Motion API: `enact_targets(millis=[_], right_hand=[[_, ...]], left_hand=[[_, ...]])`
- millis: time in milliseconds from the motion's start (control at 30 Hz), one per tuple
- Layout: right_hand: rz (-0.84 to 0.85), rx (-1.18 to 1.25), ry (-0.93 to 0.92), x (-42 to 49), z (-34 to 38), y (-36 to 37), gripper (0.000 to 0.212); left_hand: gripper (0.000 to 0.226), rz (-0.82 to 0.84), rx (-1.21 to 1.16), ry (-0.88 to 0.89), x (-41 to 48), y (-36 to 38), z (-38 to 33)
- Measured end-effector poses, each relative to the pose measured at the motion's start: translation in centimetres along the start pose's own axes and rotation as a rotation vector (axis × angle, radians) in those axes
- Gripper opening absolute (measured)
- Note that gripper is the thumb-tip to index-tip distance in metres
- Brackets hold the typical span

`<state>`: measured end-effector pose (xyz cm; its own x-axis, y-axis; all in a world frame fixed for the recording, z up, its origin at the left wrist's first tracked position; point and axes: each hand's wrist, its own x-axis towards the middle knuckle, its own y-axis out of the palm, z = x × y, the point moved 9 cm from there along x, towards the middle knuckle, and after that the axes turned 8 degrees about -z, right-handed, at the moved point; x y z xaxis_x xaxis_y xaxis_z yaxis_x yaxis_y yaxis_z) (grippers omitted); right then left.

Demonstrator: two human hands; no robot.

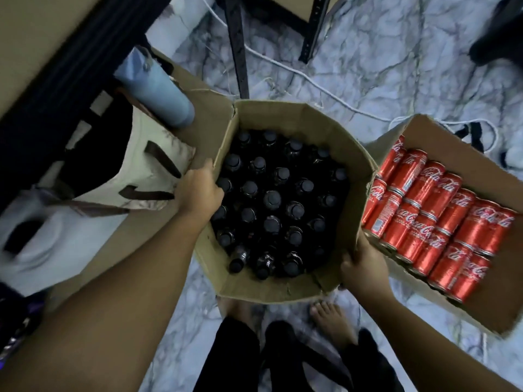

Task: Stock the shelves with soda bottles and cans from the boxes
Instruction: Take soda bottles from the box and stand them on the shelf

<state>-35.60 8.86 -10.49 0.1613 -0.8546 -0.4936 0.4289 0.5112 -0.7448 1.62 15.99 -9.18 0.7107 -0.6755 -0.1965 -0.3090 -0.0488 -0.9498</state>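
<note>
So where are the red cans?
In the head view, the red cans lie on their sides in the open cardboard box on the right, beside the bottle box, just past the right hand.

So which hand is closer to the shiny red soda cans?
The right hand. It grips the wall of the brown cardboard bottle box, right beside the red soda cans; the left hand grips the opposite wall, across from them.

Bottles (271, 199) below their caps lost in shadow; can box (481, 171) partly beyond the right edge.
</note>
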Motion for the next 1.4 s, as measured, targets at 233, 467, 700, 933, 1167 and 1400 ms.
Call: enact_targets(millis=[233, 467, 700, 933, 1167, 1400], right_hand=[[0.199, -0.094, -0.122, 1.0, 0.0, -0.3, 0.08], [0.275, -0.308, -0.434, 1.1, 4.1, -0.5, 0.078], [0.323, -0.433, -0.622, 0.3, 8.9, 2.7, 0.071], [0.399, -0.474, -0.745, -2.2, 13.3, 7.1, 0.073], [0.446, -0.517, -0.916, -5.9, 17.4, 13.0, 0.068], [0.533, -0.52, -1.001, -9.7, 20.2, 17.4, 0.076]], left_hand=[[0.055, -0.043, -0.023, -0.276, -9.5, 1.4, 5.7], [0.031, -0.076, -0.176, -0.582, -21.0, 3.1, 9.8], [0.033, -0.129, -0.251, -0.806, -27.7, 3.7, 14.1], [0.031, -0.193, -0.311, -0.986, -32.9, 3.3, 18.4], [0.028, -0.254, -0.388, -1.163, -38.7, 3.5, 23.3], [0.028, -0.299, -0.422, -1.291, -43.2, 3.0, 26.4]])
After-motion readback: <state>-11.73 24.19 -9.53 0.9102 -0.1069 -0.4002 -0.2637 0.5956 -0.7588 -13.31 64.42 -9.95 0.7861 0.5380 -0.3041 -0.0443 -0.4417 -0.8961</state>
